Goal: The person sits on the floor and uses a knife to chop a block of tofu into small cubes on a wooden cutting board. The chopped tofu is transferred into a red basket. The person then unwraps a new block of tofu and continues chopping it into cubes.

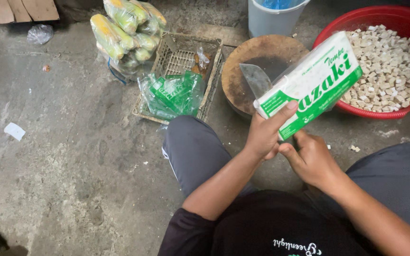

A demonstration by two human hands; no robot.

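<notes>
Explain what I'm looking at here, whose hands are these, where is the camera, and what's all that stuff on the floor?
There is no machine here: these are a person's own two bare hands, seen from a camera worn on their head and looking down. The person sits low over a concrete floor, one knee showing between the arms.

The left hand holds a white and green wrapped block, thumb laid across its end. The right hand sits just below the block; a broad knife blade rises behind the block, though its handle is hidden, so the grip on it cannot be seen.

Behind lie a round wooden chopping board, a red basin full of small pale cubes, a wire basket with empty green wrappers, bagged corn cobs and a pale bucket.
</notes>
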